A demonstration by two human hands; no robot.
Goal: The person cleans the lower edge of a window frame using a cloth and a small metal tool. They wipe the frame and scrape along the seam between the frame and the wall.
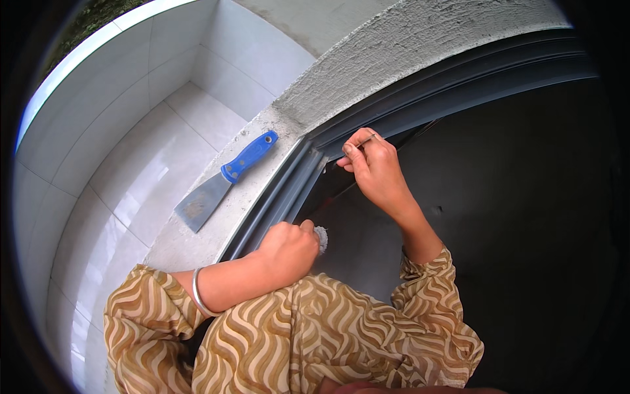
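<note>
My right hand (376, 165) pinches a thin, narrow stick-like tool (368, 140) between thumb and fingers. It hovers by the inside corner of a dark grey metal window or door frame (288, 192), where pale residue (322, 161) shows in the joint. Lower down, my left hand (290, 248) is closed around a whitish fuzzy wad (322, 239), perhaps cloth, most of it hidden in the fist. That hand is beside the frame's near rail, above my patterned clothing. A putty knife (251, 152) with a blue handle and a smudged metal blade lies left of the frame.
The putty knife rests on a rough cement sill (177, 246). Beyond it lie glossy light floor tiles (142, 147) and a low tiled wall (113, 88). Rough plaster (393, 54) borders the upper rail (443, 79). A dark surface (517, 197) fills the right side.
</note>
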